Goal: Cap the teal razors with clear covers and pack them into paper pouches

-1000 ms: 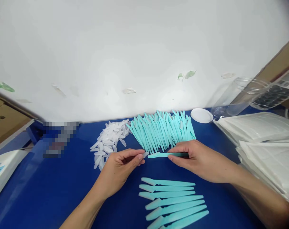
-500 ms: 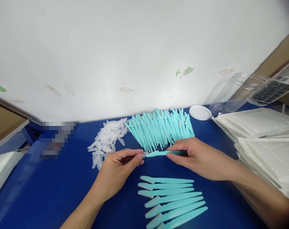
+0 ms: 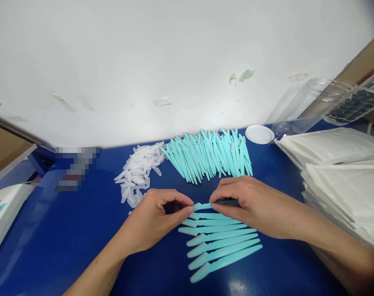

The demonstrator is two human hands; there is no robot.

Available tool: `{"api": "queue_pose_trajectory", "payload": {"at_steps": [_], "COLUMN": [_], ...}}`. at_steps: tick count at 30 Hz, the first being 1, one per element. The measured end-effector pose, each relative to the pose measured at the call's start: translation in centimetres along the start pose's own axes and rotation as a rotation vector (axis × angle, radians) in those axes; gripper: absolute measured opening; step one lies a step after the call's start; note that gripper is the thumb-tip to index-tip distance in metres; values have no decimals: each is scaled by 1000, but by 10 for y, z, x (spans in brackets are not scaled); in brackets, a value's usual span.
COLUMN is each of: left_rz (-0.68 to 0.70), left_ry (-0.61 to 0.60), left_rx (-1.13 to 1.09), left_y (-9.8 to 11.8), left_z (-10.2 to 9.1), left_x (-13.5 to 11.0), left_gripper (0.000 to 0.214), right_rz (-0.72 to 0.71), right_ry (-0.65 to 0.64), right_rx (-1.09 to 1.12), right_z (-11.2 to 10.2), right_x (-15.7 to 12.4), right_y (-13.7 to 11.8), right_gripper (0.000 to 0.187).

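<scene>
L hand (image 3: 158,220): grip pinched at tip of held teal tool (image 3: 205,206); clear cap seen in it 0.5 s ago was hard to see, can't tell if on tip.
R hand (image 3: 255,207): grip closed on tool's handle, as b4.
Tool pos: had moved from nr teal pile (image 3: 202,158) to just beyond tool row (image 3: 218,236) on tabletop (image 3: 66,230).
Cap pile (image 3: 140,164): L of teal pile, looked approx same.

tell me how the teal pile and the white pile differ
The teal pile is made of long, slim pieces; the white pile of much shorter ones. The teal pile's pieces mostly lie side by side, while the white pile's are jumbled. Both lie on the blue table near the wall.
</scene>
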State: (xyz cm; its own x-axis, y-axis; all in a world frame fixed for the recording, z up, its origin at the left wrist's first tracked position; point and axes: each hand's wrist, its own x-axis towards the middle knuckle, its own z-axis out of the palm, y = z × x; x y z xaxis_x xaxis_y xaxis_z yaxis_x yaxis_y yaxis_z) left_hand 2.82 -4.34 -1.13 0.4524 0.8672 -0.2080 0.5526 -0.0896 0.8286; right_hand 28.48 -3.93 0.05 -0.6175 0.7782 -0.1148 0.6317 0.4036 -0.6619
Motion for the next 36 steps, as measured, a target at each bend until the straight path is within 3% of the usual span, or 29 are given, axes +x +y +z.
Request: {"api": "queue_pose_trajectory", "payload": {"at_steps": [11,16,19,22,24,27,31,36], "left_rz": [23,28,17,-19,-20,20,38,-2], "left_ry": [-207,-142,61,285,357,381,363,239], "left_rx": [153,135,179,259,324,438,616,707], "left_y": [2,-1,-5,-11,-17,-27,-41,-52], "left_z": [-9,-16,-28,-42,-50,-58,-67,-73], "left_x": [-8,-7,-6,-4,-3,-2,-2,0], "left_gripper": [12,20,23,28,30,29,29,33], "right_rz": [-30,-16,82,235,333,430,467,468], "right_ry": [-129,-131,-51,152,285,366,385,483], "right_rx": [9,9,19,-73,-142,-184,-185,-131], "right_z": [11,8,-2,-12,-15,-14,-8,-3], "right_x": [2,1,-1,0,4,12,20,33], "right_y": [-7,-4,3,15,24,33,37,37], "right_gripper": [22,27,35,38,36,33,32,36]}}
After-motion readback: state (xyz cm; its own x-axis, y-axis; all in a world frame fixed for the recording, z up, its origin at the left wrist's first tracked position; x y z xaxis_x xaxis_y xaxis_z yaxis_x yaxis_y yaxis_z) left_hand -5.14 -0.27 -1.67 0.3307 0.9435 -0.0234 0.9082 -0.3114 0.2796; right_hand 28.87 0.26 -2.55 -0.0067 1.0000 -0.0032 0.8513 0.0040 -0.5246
